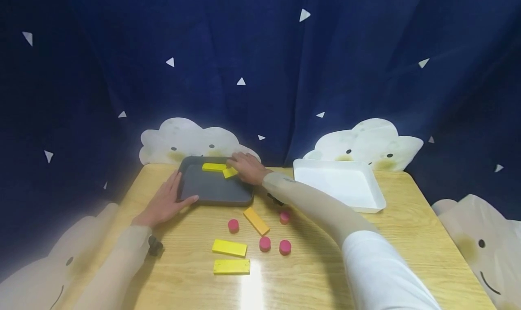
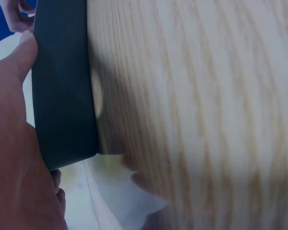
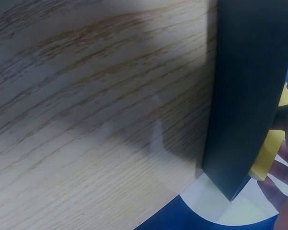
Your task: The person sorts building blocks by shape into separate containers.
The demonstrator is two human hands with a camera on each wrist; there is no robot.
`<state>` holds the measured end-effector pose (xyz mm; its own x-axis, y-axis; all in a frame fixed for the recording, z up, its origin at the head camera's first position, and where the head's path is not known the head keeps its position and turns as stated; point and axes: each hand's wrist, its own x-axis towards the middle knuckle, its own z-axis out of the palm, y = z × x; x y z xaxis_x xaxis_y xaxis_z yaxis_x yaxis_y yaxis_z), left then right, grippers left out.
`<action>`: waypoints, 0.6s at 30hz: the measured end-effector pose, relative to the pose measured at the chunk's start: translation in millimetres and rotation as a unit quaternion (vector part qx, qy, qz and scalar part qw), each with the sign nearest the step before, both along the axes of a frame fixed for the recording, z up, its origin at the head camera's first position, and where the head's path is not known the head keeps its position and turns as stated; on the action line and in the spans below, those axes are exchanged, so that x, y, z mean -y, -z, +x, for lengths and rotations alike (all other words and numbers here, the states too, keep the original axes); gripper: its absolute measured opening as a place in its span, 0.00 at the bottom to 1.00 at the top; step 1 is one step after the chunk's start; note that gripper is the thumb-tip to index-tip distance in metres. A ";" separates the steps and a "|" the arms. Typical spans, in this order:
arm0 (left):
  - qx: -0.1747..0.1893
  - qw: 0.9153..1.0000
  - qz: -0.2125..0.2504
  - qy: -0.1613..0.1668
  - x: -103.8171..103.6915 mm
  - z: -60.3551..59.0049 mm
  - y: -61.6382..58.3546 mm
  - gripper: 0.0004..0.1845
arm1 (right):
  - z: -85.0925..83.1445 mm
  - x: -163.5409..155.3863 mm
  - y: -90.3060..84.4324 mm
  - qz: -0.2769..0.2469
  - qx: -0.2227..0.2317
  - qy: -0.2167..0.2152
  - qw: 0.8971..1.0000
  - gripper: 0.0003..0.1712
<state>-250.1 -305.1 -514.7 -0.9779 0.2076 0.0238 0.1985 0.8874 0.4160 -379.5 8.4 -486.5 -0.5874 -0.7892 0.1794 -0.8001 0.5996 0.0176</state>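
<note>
The dark grey tray lies at the back left of the table. My left hand rests against its left front corner, thumb at the front rim and fingers extended along the left side. My right hand reaches over the tray's right end and pinches a yellow block. That block also shows at the fingertips in the right wrist view. Another yellow block lies in the tray along the back, its end close to the held one. The right palm is hidden from the head view.
A white tray stands at the back right, partly behind my right forearm. Before the grey tray lie an orange block, several pink round pieces, and two yellow blocks, one behind and one nearer. A navy curtain hangs behind.
</note>
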 end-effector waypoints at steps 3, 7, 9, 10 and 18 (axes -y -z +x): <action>-0.001 1.000 -0.003 -0.001 1.3 0.6 1.0 0.63 | -1.0 1.1 3.5 0.001 -0.002 0.004 1.000 0.24; -0.003 1.000 -0.004 -0.001 1.5 1.1 1.5 0.63 | -2.9 1.7 7.6 0.001 -0.004 0.005 1.000 0.25; -0.001 1.000 -0.002 -0.002 1.1 1.1 1.3 0.63 | -4.0 1.8 9.0 0.002 -0.003 0.004 1.000 0.25; 0.000 1.000 -0.001 -0.002 0.8 1.0 1.0 0.63 | -4.6 1.7 9.9 0.003 -0.003 0.004 1.000 0.25; 0.007 1.000 0.006 -0.001 0.3 -0.7 -0.9 0.63 | -6.2 2.9 8.8 0.005 0.012 0.010 1.000 0.26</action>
<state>-250.8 -305.3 -513.8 -0.9788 0.2044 0.0134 0.1903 0.8830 0.4291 -385.7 5.5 -495.2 -0.6077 -0.7787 0.1560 -0.7879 0.6158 0.0046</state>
